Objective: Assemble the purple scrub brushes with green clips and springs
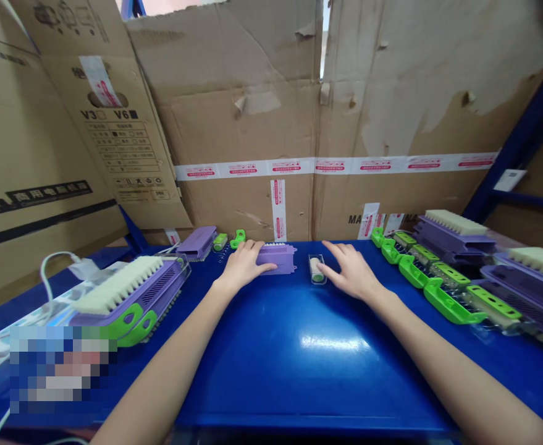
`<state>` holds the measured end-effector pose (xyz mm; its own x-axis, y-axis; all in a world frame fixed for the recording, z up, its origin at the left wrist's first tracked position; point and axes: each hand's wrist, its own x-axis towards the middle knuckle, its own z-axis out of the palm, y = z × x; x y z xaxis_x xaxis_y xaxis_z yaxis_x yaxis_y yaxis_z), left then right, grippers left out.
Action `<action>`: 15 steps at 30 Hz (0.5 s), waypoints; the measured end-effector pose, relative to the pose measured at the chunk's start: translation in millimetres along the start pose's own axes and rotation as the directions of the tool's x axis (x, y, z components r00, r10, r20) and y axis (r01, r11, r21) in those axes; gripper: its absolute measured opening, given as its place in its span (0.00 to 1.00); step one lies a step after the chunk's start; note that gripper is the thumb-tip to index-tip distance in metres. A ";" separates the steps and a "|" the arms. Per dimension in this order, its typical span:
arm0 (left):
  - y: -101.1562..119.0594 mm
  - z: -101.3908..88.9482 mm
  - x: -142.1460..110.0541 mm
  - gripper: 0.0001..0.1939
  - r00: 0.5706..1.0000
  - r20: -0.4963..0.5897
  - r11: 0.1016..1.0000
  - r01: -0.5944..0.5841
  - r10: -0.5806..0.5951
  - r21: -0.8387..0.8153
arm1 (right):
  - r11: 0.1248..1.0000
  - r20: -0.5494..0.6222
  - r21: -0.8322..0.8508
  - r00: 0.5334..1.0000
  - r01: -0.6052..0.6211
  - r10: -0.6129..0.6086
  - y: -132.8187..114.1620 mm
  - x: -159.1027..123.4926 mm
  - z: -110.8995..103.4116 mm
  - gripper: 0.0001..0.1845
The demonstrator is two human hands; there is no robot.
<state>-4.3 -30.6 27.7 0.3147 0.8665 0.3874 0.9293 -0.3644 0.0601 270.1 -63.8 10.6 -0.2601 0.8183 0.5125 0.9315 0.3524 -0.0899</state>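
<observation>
My left hand (242, 266) rests on the blue table (271, 352), its fingers curled over the left end of a small purple slotted plastic part (280, 256). My right hand (352, 272) lies flat with fingers stretched out, its fingertips right next to a small clear piece with a white and green roller (316, 269). That roller piece lies between my two hands, and I cannot tell whether the right fingers touch it.
A purple brush unit with white bristles and green handles (127, 296) sits at the left, beside white cables (49, 272). Several green and purple assemblies (447, 290) line the right side. A purple part (197, 241) and small green pieces (229, 240) lie near the cardboard wall (271, 123).
</observation>
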 end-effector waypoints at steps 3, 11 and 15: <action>7.5 0.9 -1.5 0.32 0.999 -0.027 1.000 -0.020 0.020 0.005 | 0.996 0.077 0.032 0.994 0.078 -0.080 -14.6 -1.5 6.6 0.33; 15.9 13.2 -3.2 0.31 0.982 -0.146 0.992 -0.111 0.118 0.056 | 0.990 0.123 -0.128 0.989 -0.062 0.078 -1.3 0.1 10.7 0.30; 21.8 18.8 -4.3 0.31 0.974 -0.166 0.987 -0.143 0.153 0.072 | 0.964 0.114 -0.207 0.974 -0.169 0.195 13.7 0.4 9.0 0.29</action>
<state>18.2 -35.8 10.0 0.4169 0.7316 0.5394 0.8863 -0.4590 -0.0625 280.4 -54.5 1.9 -0.1003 0.9178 0.3842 0.9942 0.1073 0.0033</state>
